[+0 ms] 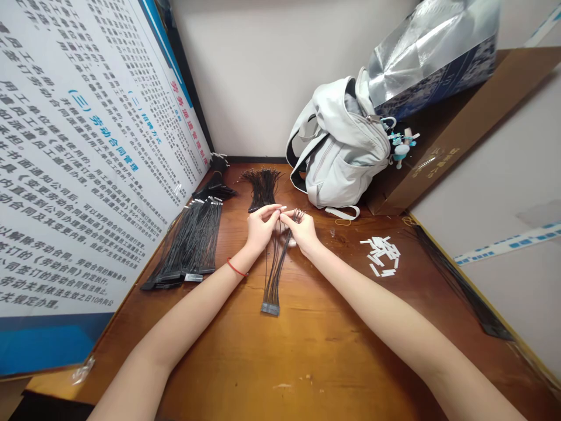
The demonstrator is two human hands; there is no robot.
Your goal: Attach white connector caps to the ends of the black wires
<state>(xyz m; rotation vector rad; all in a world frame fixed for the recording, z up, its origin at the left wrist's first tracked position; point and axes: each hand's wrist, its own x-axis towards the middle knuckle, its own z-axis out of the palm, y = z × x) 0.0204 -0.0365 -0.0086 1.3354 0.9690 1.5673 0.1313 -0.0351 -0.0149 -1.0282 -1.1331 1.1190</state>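
Note:
My left hand (262,227) is pinched around a small white connector (283,208) at the middle of the wooden table. Close against it, my right hand (303,229) grips the loose wire ends of a wire harness (276,263). The harness's black wires hang towards me and end in a dark connector block (270,309) lying on the table. To the right lies a loose pile of white connectors (382,252). Left of my hands rests a stack of wire harnesses (193,240) with white tips. Another bundle of black wires (263,186) lies just beyond my hands.
At the back right stands a pale backpack (339,146), beside a cardboard box (464,128) holding a silvery bag (421,58). A printed board (87,146) walls the left side. Thin black wires (460,280) lie along the right edge, and a tied black bundle (217,175) sits back left.

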